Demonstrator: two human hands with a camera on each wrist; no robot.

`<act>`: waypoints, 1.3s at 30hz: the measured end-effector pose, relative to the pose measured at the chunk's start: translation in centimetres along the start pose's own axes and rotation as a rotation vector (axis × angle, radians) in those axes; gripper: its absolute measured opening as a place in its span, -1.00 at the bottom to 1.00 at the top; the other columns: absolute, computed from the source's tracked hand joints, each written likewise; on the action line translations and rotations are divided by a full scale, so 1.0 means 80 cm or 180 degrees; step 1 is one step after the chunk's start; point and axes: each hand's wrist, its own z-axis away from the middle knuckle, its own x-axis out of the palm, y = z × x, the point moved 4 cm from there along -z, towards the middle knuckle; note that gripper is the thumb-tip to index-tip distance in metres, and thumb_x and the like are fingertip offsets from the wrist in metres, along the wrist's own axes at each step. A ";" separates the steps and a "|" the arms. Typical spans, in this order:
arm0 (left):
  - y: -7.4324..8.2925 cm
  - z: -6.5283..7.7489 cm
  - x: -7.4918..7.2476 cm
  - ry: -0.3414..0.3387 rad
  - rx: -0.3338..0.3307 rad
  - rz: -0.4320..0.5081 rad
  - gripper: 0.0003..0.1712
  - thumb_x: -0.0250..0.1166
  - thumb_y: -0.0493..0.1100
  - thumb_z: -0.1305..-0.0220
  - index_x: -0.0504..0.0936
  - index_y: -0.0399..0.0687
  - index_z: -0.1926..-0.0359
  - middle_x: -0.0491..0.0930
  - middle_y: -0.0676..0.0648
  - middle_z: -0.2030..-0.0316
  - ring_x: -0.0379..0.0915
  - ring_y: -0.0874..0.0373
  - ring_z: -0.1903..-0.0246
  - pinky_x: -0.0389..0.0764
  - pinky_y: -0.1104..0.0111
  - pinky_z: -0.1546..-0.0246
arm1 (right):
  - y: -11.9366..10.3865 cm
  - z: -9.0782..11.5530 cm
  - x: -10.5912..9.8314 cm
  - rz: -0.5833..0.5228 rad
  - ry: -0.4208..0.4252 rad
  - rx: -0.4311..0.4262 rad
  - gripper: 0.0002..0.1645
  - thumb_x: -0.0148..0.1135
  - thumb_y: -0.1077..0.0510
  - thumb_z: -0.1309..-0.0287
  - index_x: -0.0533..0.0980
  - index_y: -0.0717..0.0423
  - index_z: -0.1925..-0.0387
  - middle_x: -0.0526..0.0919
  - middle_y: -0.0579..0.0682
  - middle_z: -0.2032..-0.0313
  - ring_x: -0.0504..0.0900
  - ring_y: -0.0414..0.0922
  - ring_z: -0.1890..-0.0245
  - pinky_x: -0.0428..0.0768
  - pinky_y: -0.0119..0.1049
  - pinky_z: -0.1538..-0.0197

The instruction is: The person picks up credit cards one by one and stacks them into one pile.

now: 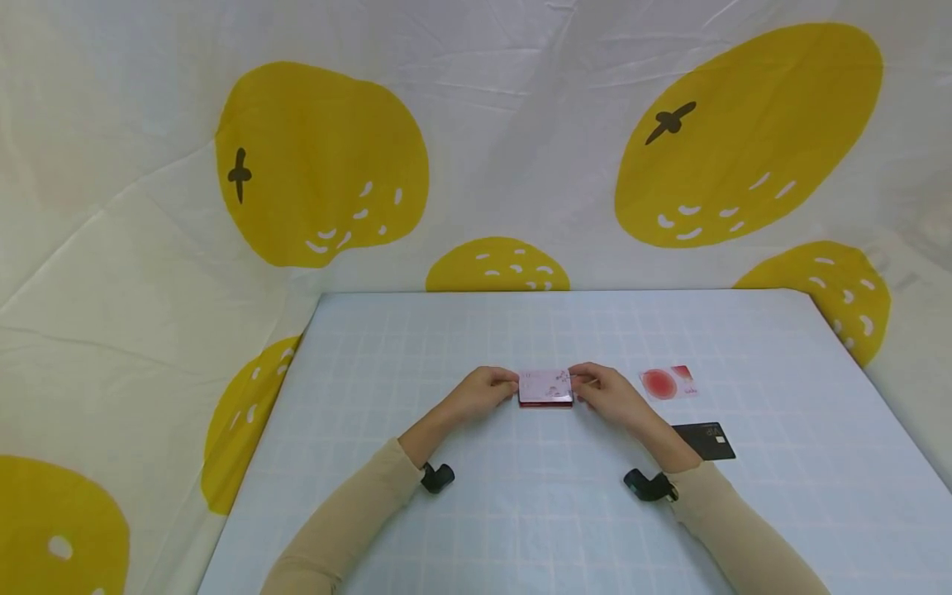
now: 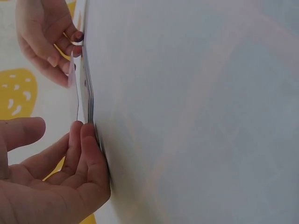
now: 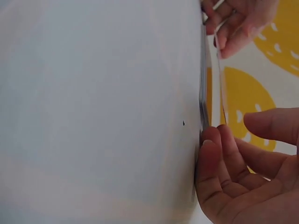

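Pink card (image 1: pixel 545 385) held roughly flat by its short ends, left hand (image 1: pixel 476 392) on one, right hand (image 1: pixel 611 395) on the other, just above a thin stack of cards (image 2: pixel 90 93) on the counter (image 1: pixel 521 512), nearer the far edge, well in from both side edges. Fingers (image 2: pixel 96 165) bent and bunched, gripping the card between the two hands; thumbs (image 3: pixel 275 125) stand off (both wrist views agree). End grip probably leaves the face uncovered and stops tipping; fingertips also reach down by the stack, likely guiding the ends. Red-and-white card (image 1: pixel 669 383) and black card (image 1: pixel 706 441) lie toward the counter's right edge, presumably spaced out for elbow room; right forearm (image 1: pixel 664 442) partly hides the black one. Looks: pale pink, glossy, small darker blossom-like marks on the right side, red strip below its near edge (lettering unreadable).
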 end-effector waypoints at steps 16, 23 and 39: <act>-0.005 -0.004 0.008 0.0036 -0.0193 -0.0268 -0.63 0.17 -0.08 -0.46 0.67 -0.17 -0.13 0.61 -0.05 -0.11 0.46 0.11 -0.06 0.48 0.14 -0.14 | 0.000 0.003 0.003 0.0383 -0.0090 -0.0035 -0.57 0.15 0.18 -0.41 0.48 0.30 -0.22 0.63 0.15 0.02 0.55 -0.02 0.20 0.62 -0.19 0.12; -0.004 -0.002 0.009 0.0037 -0.0215 -0.0354 -0.61 0.17 -0.09 -0.47 0.65 -0.21 -0.14 0.62 -0.08 -0.09 0.48 0.10 -0.04 0.49 0.13 -0.13 | -0.002 0.004 0.004 0.0485 -0.0072 -0.0073 -0.58 0.17 0.18 -0.40 0.50 0.29 -0.21 0.63 0.14 0.04 0.53 0.01 0.16 0.61 -0.10 0.05; 0.005 0.003 0.009 -0.0035 -0.0124 -0.0442 -0.60 0.16 -0.11 -0.46 0.62 -0.25 -0.16 0.62 -0.13 -0.09 0.51 0.03 -0.10 0.51 0.13 -0.13 | -0.008 0.004 0.009 0.0735 -0.0023 -0.0134 -0.54 0.22 0.16 -0.36 0.49 0.35 -0.18 0.63 0.13 0.08 0.55 0.05 0.11 0.56 0.07 -0.09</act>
